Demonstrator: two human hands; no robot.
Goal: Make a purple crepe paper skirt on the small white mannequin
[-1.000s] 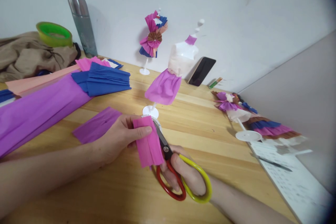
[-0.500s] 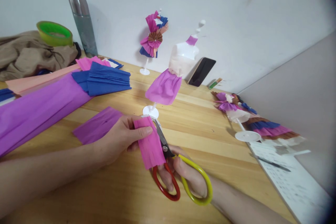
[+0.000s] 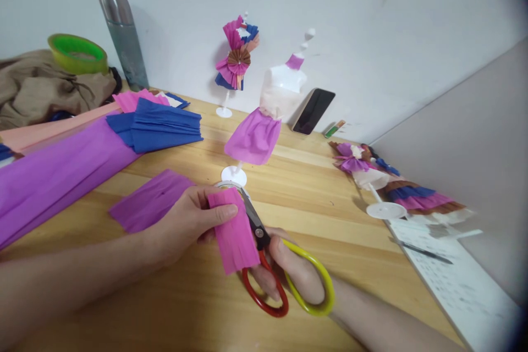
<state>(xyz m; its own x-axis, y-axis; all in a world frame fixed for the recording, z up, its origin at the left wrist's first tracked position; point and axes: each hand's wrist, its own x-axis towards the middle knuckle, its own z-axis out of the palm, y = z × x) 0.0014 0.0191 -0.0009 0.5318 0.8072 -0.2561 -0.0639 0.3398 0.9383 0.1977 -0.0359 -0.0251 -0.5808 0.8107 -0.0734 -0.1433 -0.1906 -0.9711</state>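
A folded strip of pink crepe paper [image 3: 234,239] is pinched in my left hand [image 3: 196,212], thumb on top. My right hand [image 3: 295,269] grips scissors [image 3: 259,231] with one red and one yellow handle loop, fingers through the loops. The dark blades lie along the strip's right edge; whether they bite into the paper is hidden. Behind my left hand lies a loose purple paper piece [image 3: 146,201]. Just beyond my hands stands a small white dress form [image 3: 282,80] with a purple paper skirt [image 3: 253,137] and a round base [image 3: 233,176].
Blue pleated paper [image 3: 165,126] and long purple paper [image 3: 61,170] lie to the left. A bottle [image 3: 126,44], a tape roll [image 3: 76,55] and a phone [image 3: 313,111] are at the back. A decorated form [image 3: 385,210] and a pen [image 3: 427,253] on paper are at right.
The view has shifted slightly, so the background sits a little further left. The pink strip's lower end has tilted a little, and the scissor handles have moved slightly together.
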